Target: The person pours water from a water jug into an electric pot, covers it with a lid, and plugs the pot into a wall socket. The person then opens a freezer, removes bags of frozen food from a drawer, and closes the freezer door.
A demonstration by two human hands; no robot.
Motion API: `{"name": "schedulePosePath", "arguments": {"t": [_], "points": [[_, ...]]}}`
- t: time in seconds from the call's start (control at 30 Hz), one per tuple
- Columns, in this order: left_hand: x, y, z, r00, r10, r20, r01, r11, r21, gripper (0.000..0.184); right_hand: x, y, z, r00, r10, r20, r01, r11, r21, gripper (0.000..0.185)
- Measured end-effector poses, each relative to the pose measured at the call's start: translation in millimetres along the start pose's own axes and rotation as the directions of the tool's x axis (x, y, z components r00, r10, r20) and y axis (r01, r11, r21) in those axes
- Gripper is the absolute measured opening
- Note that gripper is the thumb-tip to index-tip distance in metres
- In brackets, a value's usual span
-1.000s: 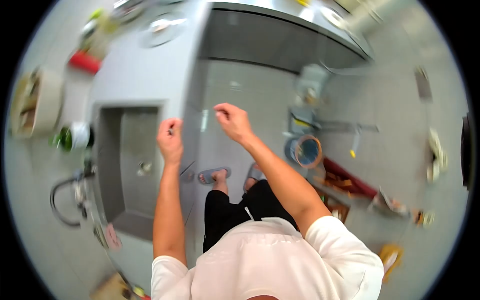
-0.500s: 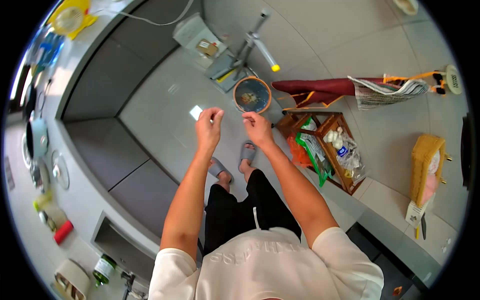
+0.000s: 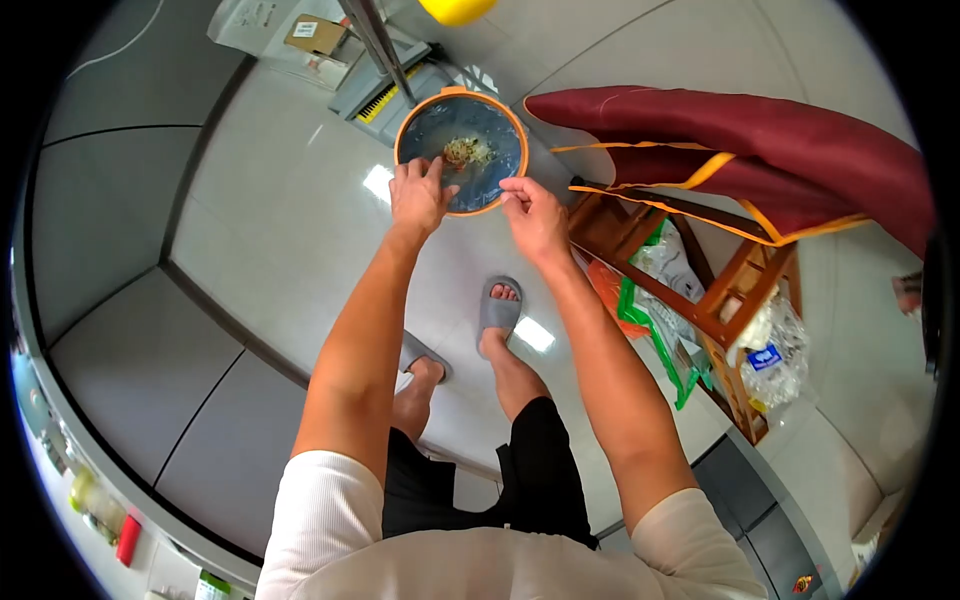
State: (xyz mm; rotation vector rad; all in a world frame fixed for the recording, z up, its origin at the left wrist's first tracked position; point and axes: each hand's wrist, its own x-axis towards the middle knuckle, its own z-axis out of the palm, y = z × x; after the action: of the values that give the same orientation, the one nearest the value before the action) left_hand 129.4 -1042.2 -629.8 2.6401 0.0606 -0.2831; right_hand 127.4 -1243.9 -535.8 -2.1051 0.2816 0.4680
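Observation:
A round bin (image 3: 412,122) with an orange rim stands on the floor ahead of me, lined with a dark bluish bag (image 3: 425,140). Yellow-green scraps (image 3: 465,152) lie in a heap at its bottom. My left hand (image 3: 418,195) is at the bin's near left edge, fingers stretched out and thumb apart, with nothing visible in it. At the near right edge is my right hand (image 3: 535,215), its thumb and fingers pinched together right by the rim. What that pinch holds, if anything, is too small to make out.
A wooden rack (image 3: 720,310) with plastic bags stands to the right, a maroon cloth with orange trim (image 3: 720,120) above it. Behind the bin are a metal pole (image 3: 378,45) and a cardboard box (image 3: 315,35). Grey cabinets (image 3: 110,220) line the left side.
I have come closer to the bin and bent towards it. Both hands moved forward from short of the bin to its near rim. The left fingers went from curled to stretched out.

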Motion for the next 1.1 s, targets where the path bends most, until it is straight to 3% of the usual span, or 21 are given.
{"name": "schedulePosePath", "arguments": {"t": [0.03,0.07,0.13,0.17,0.2,0.27,0.37,0.47,0.53,0.6,0.63,0.67,0.73,0.8,0.87,0.93,1.0,1.03,1.07,1.1], "points": [[3,-6,8,0.991,-0.063,0.119,0.06,0.998,0.025,0.06,4,14,5,1.0,0.003,0.005,-0.003,1.0,0.005,0.025],[0,-9,12,0.99,-0.069,0.119,0.066,0.997,0.031,0.06,5,23,9,1.0,-0.01,0.007,0.01,1.0,0.01,0.024],[-4,-6,12,0.994,-0.059,0.097,0.033,0.969,0.246,0.063,12,33,18,0.999,-0.036,0.006,0.036,0.999,0.02,0.024],[-6,-6,10,0.977,-0.068,0.204,-0.008,0.937,0.349,0.068,11,39,22,1.0,-0.014,0.022,0.013,0.999,0.034,0.024],[-9,-9,10,0.975,-0.073,0.209,-0.006,0.936,0.353,0.068,8,39,25,0.999,0.01,0.041,-0.012,0.999,0.047,0.024],[-18,-13,8,0.964,0.057,0.26,-0.192,0.826,0.53,0.068,3,38,29,0.997,0.036,0.071,-0.04,0.997,0.058,0.025],[-35,-22,2,0.937,0.163,0.31,-0.312,0.789,0.529,0.061,-5,32,30,0.994,0.04,0.102,-0.046,0.997,0.055,0.026],[-55,-23,-21,0.936,0.175,0.304,-0.323,0.768,0.553,0.053,-12,23,32,0.992,0.035,0.12,-0.041,0.998,0.044,0.026],[-67,-27,-31,0.951,0.185,0.247,-0.29,0.812,0.507,0.047,-20,12,30,0.99,0.05,0.13,-0.055,0.998,0.037,0.026],[-76,-31,-39,0.962,0.041,0.271,-0.174,0.855,0.489,0.045,-26,3,28,0.982,0.085,0.17,-0.09,0.996,0.02,0.027],[-82,-33,-38,0.987,0.066,0.146,-0.114,0.928,0.355,0.047,-27,2,29,0.982,0.08,0.172,-0.084,0.996,0.019,0.027],[-83,-34,-37,0.988,0.062,0.141,-0.109,0.928,0.356,0.047,-28,1,30,0.985,0.065,0.162,-0.069,0.997,0.023,0.027],[-80,-23,-43,0.993,-0.093,0.072,0.103,0.984,-0.149,0.051,-32,-4,30,0.987,0.05,0.151,-0.054,0.998,0.023,0.028],[-78,-14,-50,0.999,-0.031,-0.009,0.029,0.981,-0.19,0.051,-30,-8,28,0.984,0.102,0.147,-0.107,0.994,0.031,0.027],[-70,-7,-51,0.998,0.056,-0.038,-0.066,0.922,-0.382,0.047,-24,-5,29,0.989,0.069,0.132,-0.076,0.996,0.045,0.026],[-60,10,-58,0.998,0.05,-0.031,-0.058,0.878,-0.475,0.046,-15,8,32,0.991,0.041,0.124,-0.048,0.997,0.06,0.025],[-51,28,-67,0.999,0.03,-0.012,-0.029,0.644,-0.765,0.051,-5,18,34,0.997,0.045,0.064,-0.049,0.997,0.063,0.024],[-49,35,-75,0.995,-0.006,0.097,0.084,0.55,-0.831,0.068,-1,18,31,0.995,0.067,0.07,-0.069,0.997,0.032,0.024],[-46,39,-78,0.995,-0.008,0.099,0.087,0.547,-0.833,0.068,1,18,30,0.995,0.069,0.072,-0.072,0.997,0.029,0.024],[-40,40,-76,0.989,-0.056,0.136,0.147,0.337,-0.93,0.075,4,16,26,0.995,0.08,0.06,-0.081,0.997,0.018,0.023]]}}
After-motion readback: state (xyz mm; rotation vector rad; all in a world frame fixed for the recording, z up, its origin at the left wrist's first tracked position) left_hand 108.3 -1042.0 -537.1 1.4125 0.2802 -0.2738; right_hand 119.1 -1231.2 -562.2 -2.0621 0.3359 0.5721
